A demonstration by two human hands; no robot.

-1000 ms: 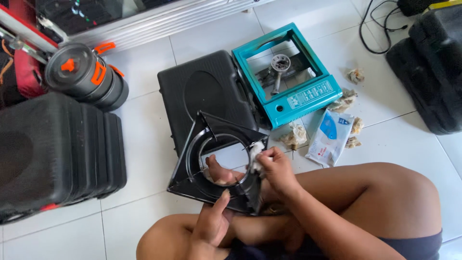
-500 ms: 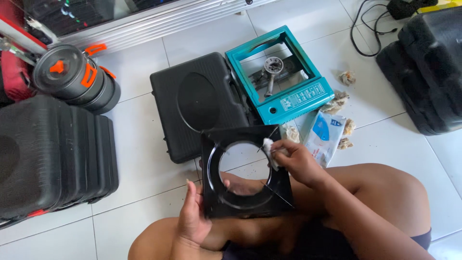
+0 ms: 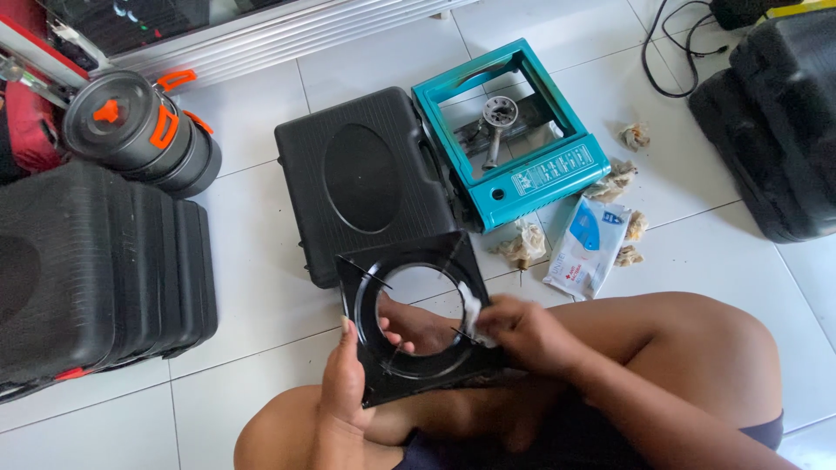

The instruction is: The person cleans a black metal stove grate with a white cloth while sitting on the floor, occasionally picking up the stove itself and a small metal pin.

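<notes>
**Wiping a black stove plate on the floor**

While a person sits on the white tiled floor (image 3: 261, 122), lots of things lie around. Far on the left is a stack of black plastic cases (image 3: 96, 270). Behind them stands a grey pot set (image 3: 139, 130) with orange handles. Next comes one more black case (image 3: 366, 183), lying flat on the tiles.

Just in front of that case is the black stove plate (image 3: 418, 370). It is square with a big round hole in the middle, and it is held up over the person's legs. The left hand (image 3: 344, 383) holds the plate by its left edge, fingers curled tight around it. The right hand (image 3: 522, 331) is at the plate's right edge. It is pinched shut on a small white wipe (image 3: 473, 306), which is pressed against the rim of the hole.

Behind the plate is a teal camping stove (image 3: 514, 139) with its top open, so the burner shows. To the right of the stove lie a white and blue wipe pack (image 3: 588, 245) and some crumpled dirty wipes (image 3: 522, 244). Far on the right sits a big black case (image 3: 775, 122), with a black cable (image 3: 670, 52) near it.
</notes>
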